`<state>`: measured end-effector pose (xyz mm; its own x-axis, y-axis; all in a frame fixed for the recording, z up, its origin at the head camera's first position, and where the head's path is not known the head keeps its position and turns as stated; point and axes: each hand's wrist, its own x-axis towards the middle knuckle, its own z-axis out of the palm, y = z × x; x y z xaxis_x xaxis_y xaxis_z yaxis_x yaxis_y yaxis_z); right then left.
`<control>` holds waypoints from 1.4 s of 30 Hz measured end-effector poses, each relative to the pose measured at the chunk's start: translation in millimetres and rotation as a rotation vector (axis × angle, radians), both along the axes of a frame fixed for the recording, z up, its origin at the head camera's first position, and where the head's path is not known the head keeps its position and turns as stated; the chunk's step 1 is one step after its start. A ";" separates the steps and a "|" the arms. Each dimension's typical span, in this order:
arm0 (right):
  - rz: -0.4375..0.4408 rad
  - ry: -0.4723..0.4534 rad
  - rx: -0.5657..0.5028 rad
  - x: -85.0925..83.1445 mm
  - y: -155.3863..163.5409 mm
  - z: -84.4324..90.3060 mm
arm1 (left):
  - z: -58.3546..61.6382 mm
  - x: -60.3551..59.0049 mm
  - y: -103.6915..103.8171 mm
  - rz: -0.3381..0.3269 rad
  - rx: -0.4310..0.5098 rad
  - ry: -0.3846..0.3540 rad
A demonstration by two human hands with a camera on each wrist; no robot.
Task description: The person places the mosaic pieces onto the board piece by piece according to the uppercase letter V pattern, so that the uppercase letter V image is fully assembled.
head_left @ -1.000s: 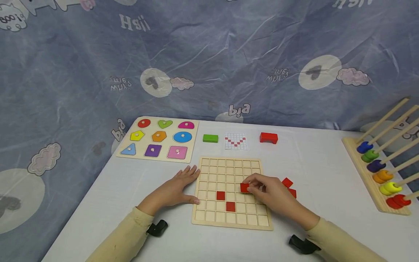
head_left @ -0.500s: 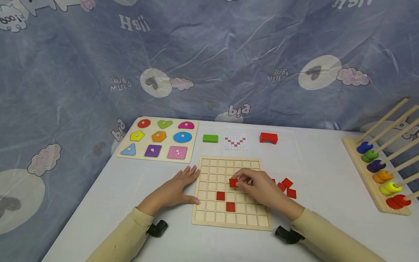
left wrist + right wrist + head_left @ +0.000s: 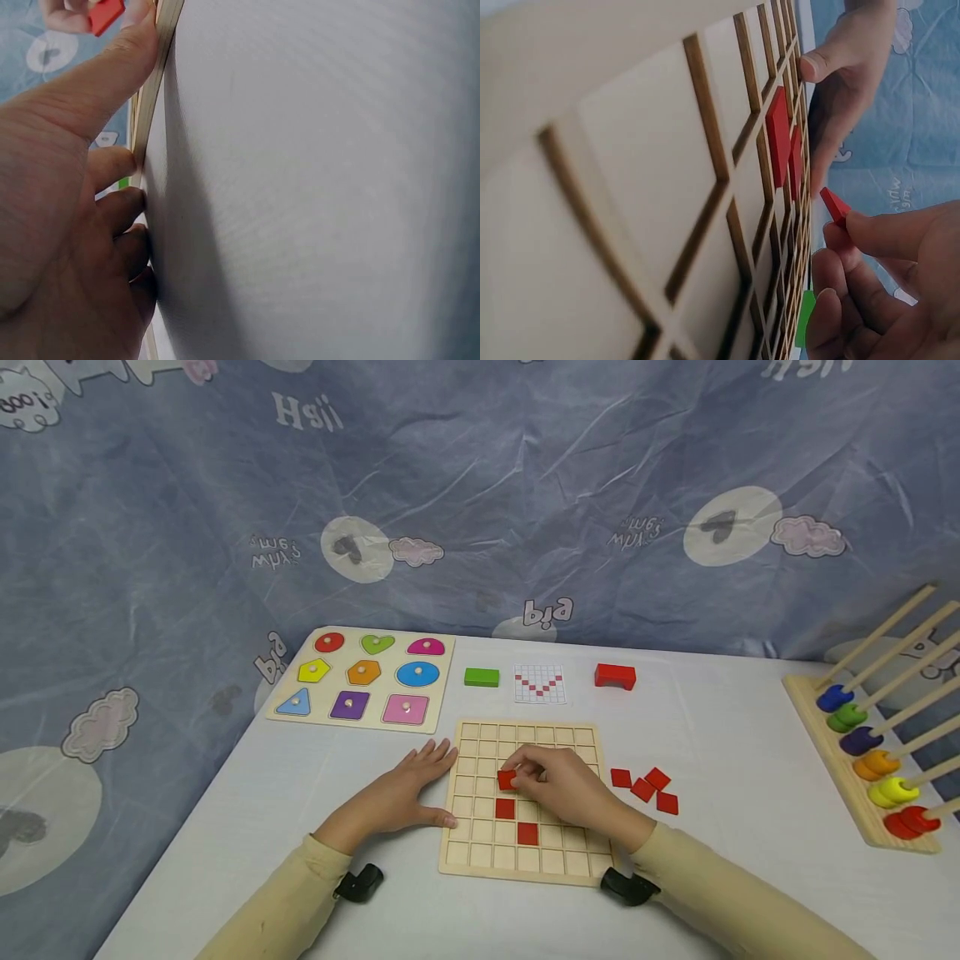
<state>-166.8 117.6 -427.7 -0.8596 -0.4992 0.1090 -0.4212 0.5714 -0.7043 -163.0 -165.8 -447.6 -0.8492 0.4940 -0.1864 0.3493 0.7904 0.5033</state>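
Tile (image 3: 507,779), small, stiff and probably light (thin wood, likely slick-painted), sits pinched at its edges by the right hand (image 3: 558,787); the left hand (image 3: 408,789), fingers flat, steadies the board's (image 3: 480,856) left edge.

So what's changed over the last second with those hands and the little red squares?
The right hand, pinching a red tile, has moved leftward across the grid board, uncovering the loose red tiles beside it. The left hand stays flat against the board's left edge, and the two placed tiles have not moved.
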 end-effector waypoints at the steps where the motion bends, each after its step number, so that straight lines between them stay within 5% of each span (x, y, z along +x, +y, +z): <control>1: 0.007 0.001 0.006 -0.7 -2.1 -0.6 | -0.5 -0.1 0.0 0.001 0.004 0.000; 42: 0.050 0.031 0.149 -8.9 -37.6 -7.5 | -1.6 -0.1 -2.4 -0.015 0.006 0.007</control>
<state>-175.7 80.0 -435.2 -0.8307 -0.5537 0.0571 -0.4720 0.6462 -0.5997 -163.1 -168.1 -449.3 -0.8431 0.5076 -0.1773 0.3647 0.7821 0.5052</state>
